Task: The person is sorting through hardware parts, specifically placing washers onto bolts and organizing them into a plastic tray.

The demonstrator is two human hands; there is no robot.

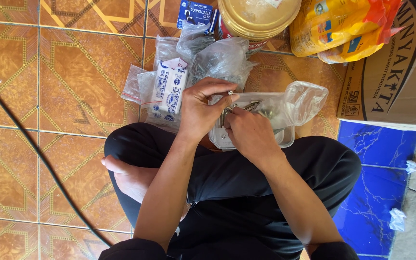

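I sit cross-legged on a tiled floor. My left hand [203, 107] pinches a small metal screw [230, 92] between thumb and forefinger above a clear plastic container [285, 137] that rests against my leg. My right hand [247, 131] is closed over a bundle of several metal screws [246, 106] sticking out past its fingers, inside the container. A clear plastic bag [304, 98] lies crumpled at the container's right end.
White and blue small boxes [169, 91] and clear bags [220, 60] lie beyond my hands. A gold round tin lid [256, 17], a yellow-orange packet [343, 26] and a brown cardboard box [400, 72] stand at the far right. A black cable [30, 144] crosses the floor at left.
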